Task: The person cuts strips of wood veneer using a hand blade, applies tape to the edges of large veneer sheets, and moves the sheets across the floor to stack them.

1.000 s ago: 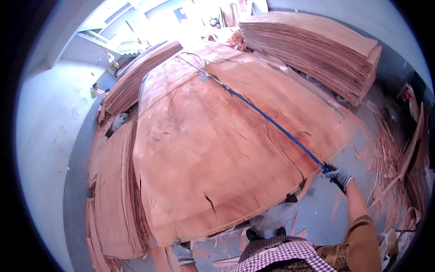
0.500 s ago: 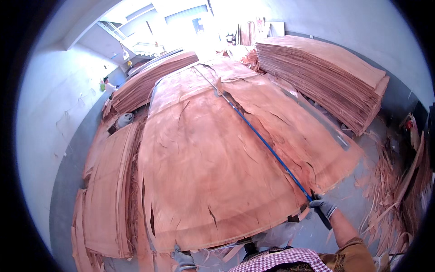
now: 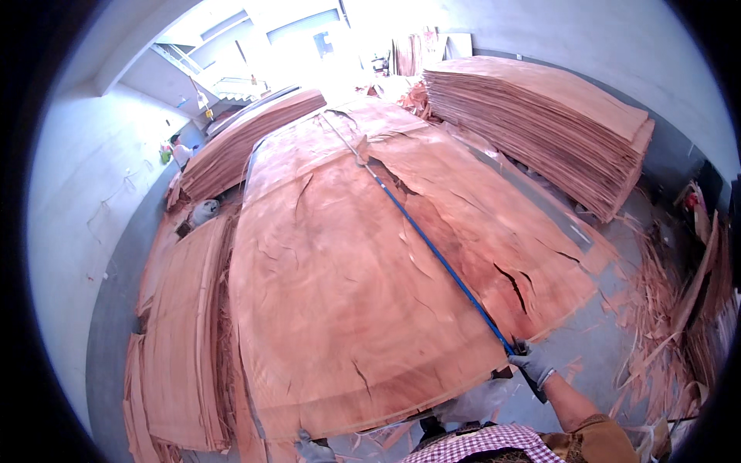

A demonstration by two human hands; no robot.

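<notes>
A broad reddish-brown wood veneer sheet (image 3: 332,309) with cracks and dark splits lies in front of me, on top of other sheets. My right hand (image 3: 532,363), in a grey glove, is closed round the black grip of a long blue pole (image 3: 441,261). The pole slants away over the veneer, its thinner pale far part reaching the sheet's far end. At the near left edge, my gloved left hand (image 3: 315,448) has its fingers closed on the veneer's rim; its lower part is cut off by the picture edge.
A tall veneer stack (image 3: 540,127) stands at far right, another stack (image 3: 251,139) at far left. Narrower veneer piles (image 3: 181,332) lie along the left. Torn strips (image 3: 656,332) litter the right floor. A person (image 3: 181,150) is beside the far left stack.
My right hand and the pole's grip have moved left and slightly nearer. The sheet's near edge has shifted a little toward me, and a split at its right shows wider. The view has turned slightly.
</notes>
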